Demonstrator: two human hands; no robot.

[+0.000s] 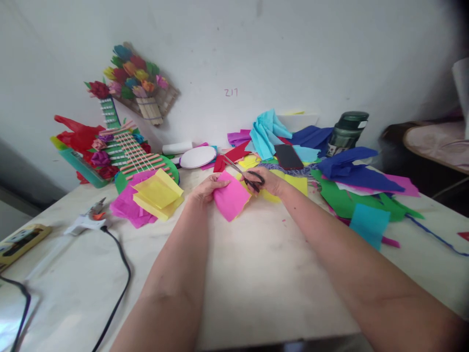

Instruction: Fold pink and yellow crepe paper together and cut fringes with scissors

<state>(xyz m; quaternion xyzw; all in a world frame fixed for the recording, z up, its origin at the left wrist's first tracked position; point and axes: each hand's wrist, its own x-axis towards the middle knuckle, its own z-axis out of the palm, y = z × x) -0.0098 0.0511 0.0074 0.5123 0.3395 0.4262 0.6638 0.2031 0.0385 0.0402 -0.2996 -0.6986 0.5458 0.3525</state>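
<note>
So the pink paper [231,198] is up between the two hands, over the bench [256,274], tilted so it looks kinda like a diamond, with a bit of yellow peeking out along its lower right edge. Left hand [210,188] is pinching it at its left side, thumb on top, fingers mostly tucked out of sight behind. Right hand [268,180] is closed around the black handles of the scissors [237,168], just off the paper's right side.

The thing that matters here is the angle: the scissors' long axis runs from the right hand away and to the left, so the blades go past the paper's far edge and the tips point out beyond it. Right hand's got the handles, left hand's nearer the tips. Can't tell if the blades actually touch the paper, or how wide they're open.

Nearby, a yellow sheet [296,185] lies just beyond the right wrist, and folded yellow paper [157,195] sits on some magenta paper [126,204] off to the left.
</note>
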